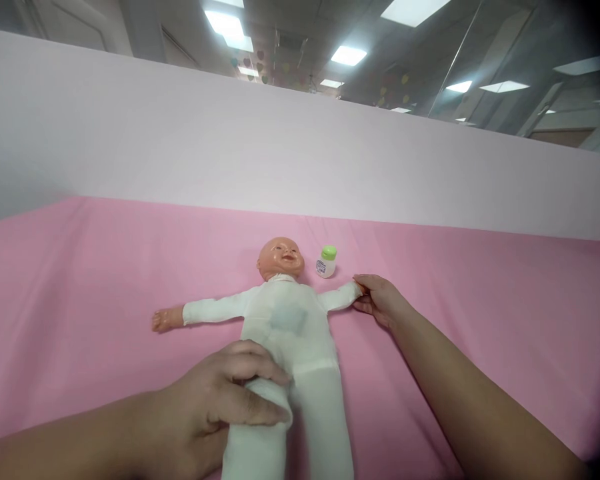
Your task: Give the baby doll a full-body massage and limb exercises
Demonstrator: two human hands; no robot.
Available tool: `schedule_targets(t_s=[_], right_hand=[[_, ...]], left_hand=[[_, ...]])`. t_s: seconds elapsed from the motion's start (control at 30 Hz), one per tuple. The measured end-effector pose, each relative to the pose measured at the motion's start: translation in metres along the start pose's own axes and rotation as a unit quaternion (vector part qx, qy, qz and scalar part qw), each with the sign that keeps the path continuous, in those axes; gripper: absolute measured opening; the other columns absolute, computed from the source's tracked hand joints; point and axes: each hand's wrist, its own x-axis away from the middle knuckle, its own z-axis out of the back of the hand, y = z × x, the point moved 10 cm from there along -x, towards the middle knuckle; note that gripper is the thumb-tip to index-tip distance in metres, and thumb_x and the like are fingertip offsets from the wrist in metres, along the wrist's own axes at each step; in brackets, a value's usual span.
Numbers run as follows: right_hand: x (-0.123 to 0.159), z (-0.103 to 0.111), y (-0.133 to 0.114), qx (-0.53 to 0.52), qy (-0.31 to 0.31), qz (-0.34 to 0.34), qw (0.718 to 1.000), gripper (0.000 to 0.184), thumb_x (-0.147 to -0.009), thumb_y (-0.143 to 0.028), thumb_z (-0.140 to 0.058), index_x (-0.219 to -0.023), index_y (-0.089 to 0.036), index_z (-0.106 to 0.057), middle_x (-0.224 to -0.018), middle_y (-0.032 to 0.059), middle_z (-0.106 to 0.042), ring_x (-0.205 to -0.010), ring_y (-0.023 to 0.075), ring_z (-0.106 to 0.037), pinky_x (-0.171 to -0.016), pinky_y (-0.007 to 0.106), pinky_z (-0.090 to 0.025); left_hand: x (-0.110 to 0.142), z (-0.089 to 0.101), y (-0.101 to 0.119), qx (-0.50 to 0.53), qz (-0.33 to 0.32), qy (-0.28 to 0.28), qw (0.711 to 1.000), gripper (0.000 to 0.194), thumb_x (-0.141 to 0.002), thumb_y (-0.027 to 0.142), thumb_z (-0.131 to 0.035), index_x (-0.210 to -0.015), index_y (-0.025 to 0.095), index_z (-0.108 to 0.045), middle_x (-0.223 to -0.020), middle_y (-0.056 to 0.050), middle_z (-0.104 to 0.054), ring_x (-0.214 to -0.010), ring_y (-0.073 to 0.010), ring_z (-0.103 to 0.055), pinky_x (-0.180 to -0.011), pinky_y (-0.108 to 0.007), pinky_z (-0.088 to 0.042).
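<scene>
A baby doll (290, 340) with a white cloth body and a hard plastic head lies on its back on a pink sheet (130, 267). Its arms stretch out to both sides, and a bluish patch shows on its chest. My left hand (230, 393) is wrapped over the doll's thigh on the left side, fingers curled around it. Out to the right, my right hand (377, 297) grips the end of the doll's other arm and mostly hides that plastic hand. A small bottle (325, 264) with a green cap stands upright beside the doll's head.
Behind the sheet runs a pale padded wall (280, 153), and a lower stretch of it closes the left side. Above it, a glass or mirror surface shows ceiling lights (349, 55) and small hanging decorations. Soft folds run across the sheet.
</scene>
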Motion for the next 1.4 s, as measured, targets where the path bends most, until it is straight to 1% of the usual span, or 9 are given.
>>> schedule_targets(t_s=[0.13, 0.23, 0.37, 0.5, 0.77, 0.9, 1.0, 1.2, 1.4], right_hand=[[0.019, -0.012, -0.015, -0.029, 0.044, 0.028, 0.998, 0.050, -0.084, -0.051, -0.076, -0.121, -0.026, -0.053, -0.106, 0.0074, -0.072, -0.086, 0.0246, -0.073, -0.071, 0.043, -0.066], [0.046, -0.052, -0.050, 0.018, -0.057, 0.149, 0.987, 0.071, -0.090, -0.049, -0.071, -0.150, -0.031, -0.037, -0.139, 0.0103, -0.063, -0.119, 0.0265, -0.066, -0.094, 0.045, -0.061], [0.093, -0.112, -0.074, 0.214, -0.203, 0.275, 0.915, 0.054, -0.100, -0.038, -0.058, -0.153, -0.036, -0.046, -0.141, 0.0051, -0.065, -0.127, 0.0265, -0.062, -0.109, 0.048, -0.050], [0.114, -0.132, -0.081, 0.326, -0.224, 0.355, 0.847, 0.049, -0.096, -0.029, -0.061, -0.145, -0.037, -0.057, -0.139, 0.0024, -0.067, -0.129, 0.0287, -0.059, -0.115, 0.053, -0.042], [0.049, -0.058, -0.059, 0.041, -0.076, 0.182, 0.979, 0.054, -0.093, -0.049, -0.066, -0.142, -0.029, -0.055, -0.129, 0.0073, -0.071, -0.116, 0.0266, -0.068, -0.098, 0.046, -0.057], [0.018, -0.020, -0.018, -0.050, 0.019, 0.027, 0.998, 0.048, -0.087, -0.046, -0.073, -0.128, -0.025, -0.059, -0.106, 0.0069, -0.076, -0.087, 0.0233, -0.073, -0.077, 0.041, -0.064], [0.011, -0.018, 0.010, -0.046, 0.004, -0.083, 0.996, 0.036, -0.083, -0.039, -0.076, -0.111, -0.019, -0.064, -0.096, 0.0105, -0.076, -0.077, 0.0231, -0.073, -0.071, 0.040, -0.064], [0.029, -0.030, -0.033, 0.005, 0.021, 0.105, 0.994, 0.053, -0.086, -0.048, -0.075, -0.129, -0.024, -0.054, -0.118, 0.0098, -0.074, -0.099, 0.0248, -0.073, -0.087, 0.044, -0.062], [0.090, -0.112, -0.074, 0.207, -0.164, 0.271, 0.926, 0.028, -0.095, -0.035, -0.066, -0.121, -0.031, -0.072, -0.125, 0.0036, -0.073, -0.117, 0.0244, -0.066, -0.105, 0.043, -0.052]], left_hand=[[0.005, 0.016, -0.021, -0.020, 0.022, 0.084, 0.996, 0.049, -0.095, 0.014, -0.059, -0.138, 0.037, -0.065, -0.137, -0.009, -0.063, -0.124, -0.0269, -0.061, -0.103, -0.042, -0.055], [0.009, 0.035, -0.055, -0.049, 0.112, 0.150, 0.981, 0.041, -0.097, 0.016, -0.056, -0.130, 0.035, -0.071, -0.131, -0.007, -0.065, -0.120, -0.0255, -0.063, -0.101, -0.041, -0.056], [0.013, 0.046, -0.096, -0.015, 0.230, 0.179, 0.956, 0.025, -0.089, 0.015, -0.060, -0.105, 0.025, -0.078, -0.115, -0.006, -0.068, -0.102, -0.0235, -0.068, -0.087, -0.036, -0.061], [0.008, 0.047, -0.096, -0.001, 0.221, 0.173, 0.960, 0.022, -0.092, 0.016, -0.058, -0.099, 0.023, -0.077, -0.112, -0.005, -0.066, -0.101, -0.0211, -0.067, -0.088, -0.035, -0.059], [-0.002, 0.020, -0.032, -0.003, 0.082, 0.082, 0.993, 0.038, -0.094, 0.021, -0.066, -0.128, 0.036, -0.072, -0.132, -0.008, -0.061, -0.114, -0.0240, -0.065, -0.094, -0.035, -0.059], [-0.006, -0.004, -0.005, -0.019, 0.023, -0.007, 1.000, 0.049, -0.086, 0.015, -0.072, -0.131, 0.036, -0.069, -0.130, -0.008, -0.063, -0.114, -0.0254, -0.063, -0.100, -0.038, -0.056], [-0.005, -0.003, 0.000, -0.026, -0.004, 0.005, 1.000, 0.057, -0.085, 0.011, -0.071, -0.135, 0.037, -0.066, -0.131, -0.008, -0.063, -0.115, -0.0254, -0.062, -0.101, -0.039, -0.054], [0.000, 0.025, -0.038, -0.034, 0.072, 0.113, 0.990, 0.045, -0.094, 0.013, -0.059, -0.133, 0.034, -0.067, -0.127, -0.007, -0.066, -0.114, -0.0240, -0.064, -0.097, -0.037, -0.056], [0.011, 0.041, -0.103, 0.017, 0.254, 0.178, 0.951, 0.018, -0.088, 0.014, -0.060, -0.088, 0.021, -0.076, -0.105, -0.005, -0.064, -0.091, -0.0204, -0.066, -0.074, -0.028, -0.058]])
